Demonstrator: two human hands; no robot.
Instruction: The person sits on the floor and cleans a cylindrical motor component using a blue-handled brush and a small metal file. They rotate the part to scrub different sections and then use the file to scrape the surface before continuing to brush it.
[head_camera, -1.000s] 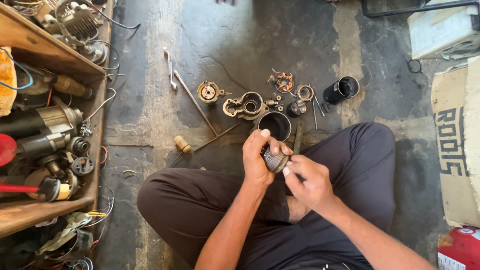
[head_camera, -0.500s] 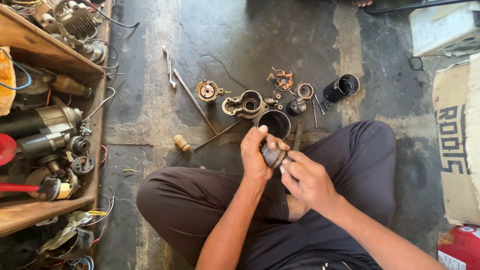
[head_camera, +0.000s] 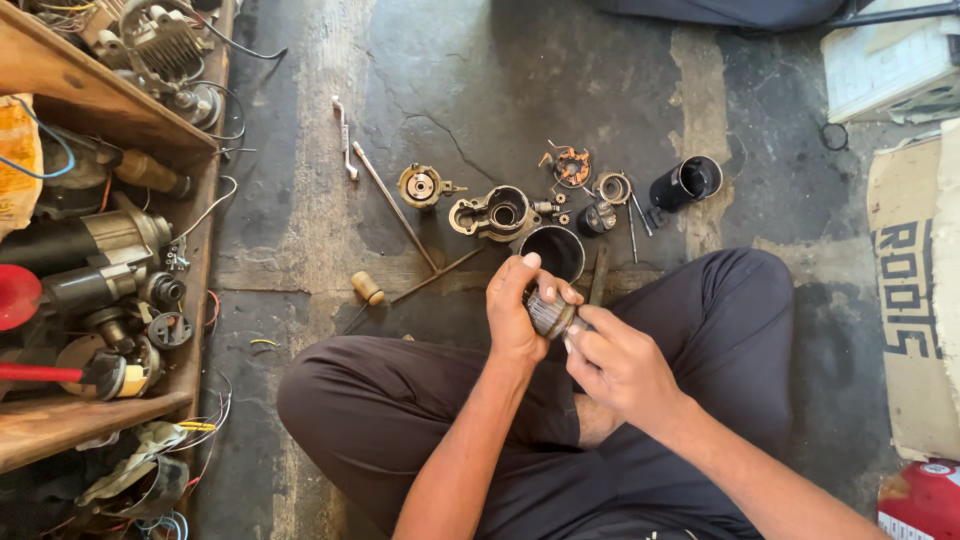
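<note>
Left hand curled closed, right hand pinching, forearms converging

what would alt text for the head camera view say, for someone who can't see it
Seen from above, a person sitting cross-legged on a concrete floor holds a small ribbed metal part in the left hand while the right hand works at it. Dismantled motor parts and a long rod lie in front of the knees, and a wooden shelf of old motors stands at the left.
</note>
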